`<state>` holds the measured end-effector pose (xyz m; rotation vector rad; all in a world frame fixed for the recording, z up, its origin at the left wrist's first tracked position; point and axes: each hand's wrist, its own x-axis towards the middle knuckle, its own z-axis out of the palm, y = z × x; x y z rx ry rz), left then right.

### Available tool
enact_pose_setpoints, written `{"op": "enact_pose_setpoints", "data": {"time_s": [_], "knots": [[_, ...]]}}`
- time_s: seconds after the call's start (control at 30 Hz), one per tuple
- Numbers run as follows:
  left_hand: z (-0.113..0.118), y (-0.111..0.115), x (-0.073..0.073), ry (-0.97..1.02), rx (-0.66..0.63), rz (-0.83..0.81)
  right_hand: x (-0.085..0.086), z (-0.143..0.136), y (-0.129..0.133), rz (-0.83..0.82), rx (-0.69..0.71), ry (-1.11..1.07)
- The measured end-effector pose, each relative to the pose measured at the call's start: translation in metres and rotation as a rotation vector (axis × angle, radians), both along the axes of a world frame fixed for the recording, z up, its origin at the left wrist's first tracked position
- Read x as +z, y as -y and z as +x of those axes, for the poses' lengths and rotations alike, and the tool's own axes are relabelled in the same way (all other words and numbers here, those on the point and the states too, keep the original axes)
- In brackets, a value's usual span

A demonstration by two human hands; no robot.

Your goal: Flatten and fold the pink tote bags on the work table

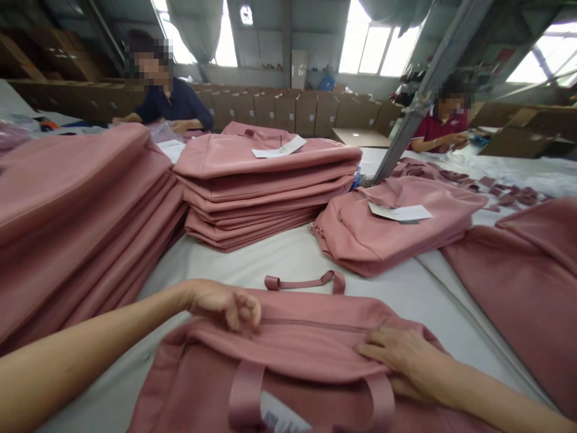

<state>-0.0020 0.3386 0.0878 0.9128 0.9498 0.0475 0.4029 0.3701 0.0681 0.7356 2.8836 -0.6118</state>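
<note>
Nearest the camera, a pink bag (288, 361) of smooth, matte, slightly sheeny fabric lies flat on the white, cloth-covered worktop (279, 258). It is broad and soft-edged, with a zip seam running across its upper part. Two webbing handles show: one lies looped just beyond the bag's far edge, the other wider and glossier near its lower edge, with a white printed label peeping out beneath it.

The left hand (225, 304) rests on the bag's upper left corner, its grip curled into a loose fist with the fingers tucked under and pinching the fabric by the seam. The right hand (396, 352) lies on the bag's right part, grip spread nearly flat, fingers pressing on the cloth and closed round nothing.

Left of the bag rises a tall stack of folded pink bags (76, 222), slanting, its layers too many and too blurred to count. Beyond the bag, a second stack (265, 186) shows some seven or eight flat layers with one white paper slip (279, 148) on top. To the right beyond the bag, a puffier pink backpack (396, 222) carries another white slip, and a further pink panel (532, 270) lies at the right edge.

Farther beyond the bag, small pink fabric scraps (491, 186) are strewn past a slanted grey metal post (433, 78). Two people sit at the far side, one in a dark blue top (175, 102), one in a red top (435, 129), before a row of brown cardboard boxes (297, 111).
</note>
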Motion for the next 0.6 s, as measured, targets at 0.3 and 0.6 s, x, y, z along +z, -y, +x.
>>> {"op": "enact_pose_setpoints", "data": {"time_s": [0.3, 0.6], "knots": [[0.073, -0.012, -0.024, 0.044, -0.345, 0.112, 0.033, 0.001, 0.013, -0.059, 0.035, 0.016], [-0.022, -0.038, -0.067, -0.279, -0.235, 0.217, -0.002, 0.049, -0.065, -0.534, -0.509, 0.002]]}}
